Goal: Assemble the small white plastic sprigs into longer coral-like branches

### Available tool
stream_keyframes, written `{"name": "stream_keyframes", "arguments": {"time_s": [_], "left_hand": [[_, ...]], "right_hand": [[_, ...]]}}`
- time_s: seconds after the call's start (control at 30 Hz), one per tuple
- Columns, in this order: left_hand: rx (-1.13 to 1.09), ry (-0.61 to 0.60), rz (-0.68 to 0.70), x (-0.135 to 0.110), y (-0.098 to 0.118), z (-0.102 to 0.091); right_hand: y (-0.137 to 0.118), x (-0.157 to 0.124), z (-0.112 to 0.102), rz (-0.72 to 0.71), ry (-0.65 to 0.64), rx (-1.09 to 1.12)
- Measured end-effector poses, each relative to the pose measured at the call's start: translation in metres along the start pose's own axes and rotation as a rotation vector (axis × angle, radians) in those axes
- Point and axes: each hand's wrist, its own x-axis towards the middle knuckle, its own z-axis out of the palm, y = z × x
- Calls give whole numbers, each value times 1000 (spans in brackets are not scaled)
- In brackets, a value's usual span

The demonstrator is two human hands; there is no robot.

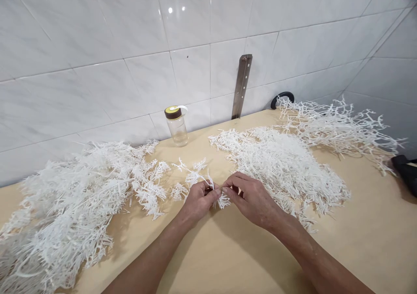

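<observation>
My left hand and my right hand meet at the middle of a tan wooden table. Both pinch a small white plastic branched sprig, thumbs and forefingers touching tip to tip. The sprig's twigs fan out to the upper left of my left hand. A big heap of the same white sprigs lies to the left, and another heap lies just behind my right hand.
A third, looser pile of larger white branches sits at the far right by the tiled wall. A clear jar with a brown lid stands at the wall. A metal strip leans there; dark objects lie right.
</observation>
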Motion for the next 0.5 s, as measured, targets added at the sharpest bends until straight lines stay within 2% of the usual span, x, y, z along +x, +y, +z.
{"name": "stream_keyframes", "arguments": {"time_s": [0.13,0.3,0.5], "left_hand": [[-32,-38,-36,0,3,0],[-43,-69,-59,-2,7,2],[-67,-109,-2,-2,8,3]], "right_hand": [[-2,-1,-4,58,-74,-9],[-4,-3,-11,108,-162,87],[-2,-1,-11,164,-160,172]]}}
